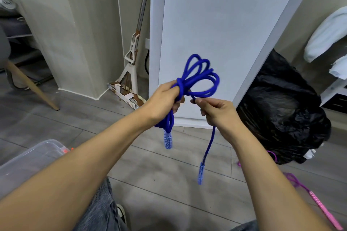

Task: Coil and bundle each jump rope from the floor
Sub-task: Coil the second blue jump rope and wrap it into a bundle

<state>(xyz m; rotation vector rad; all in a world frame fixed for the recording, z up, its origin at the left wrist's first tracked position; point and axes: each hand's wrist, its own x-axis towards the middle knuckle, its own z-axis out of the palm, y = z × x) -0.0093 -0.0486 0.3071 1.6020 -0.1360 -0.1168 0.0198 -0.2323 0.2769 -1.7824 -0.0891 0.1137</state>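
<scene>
— Well, where's the blue jump rope (199, 78)?
— Coiled, held up. The left hand (163, 97) has its fingers clamped round the bundle, and the right hand (216, 110) pinches the loose end. A pink jump rope (317, 202) lies on the floor (159, 174).
— Any writing?
— A logo on the mop (131, 58), too blurred to read.

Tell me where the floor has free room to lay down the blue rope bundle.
The widest bare patch is the grey floor straight ahead, bordered by the clear bin, the white panel and the pink rope. A second lies between the chair leg and the mop. The right side is crowded: the black bag and the pink rope lie there.
</scene>
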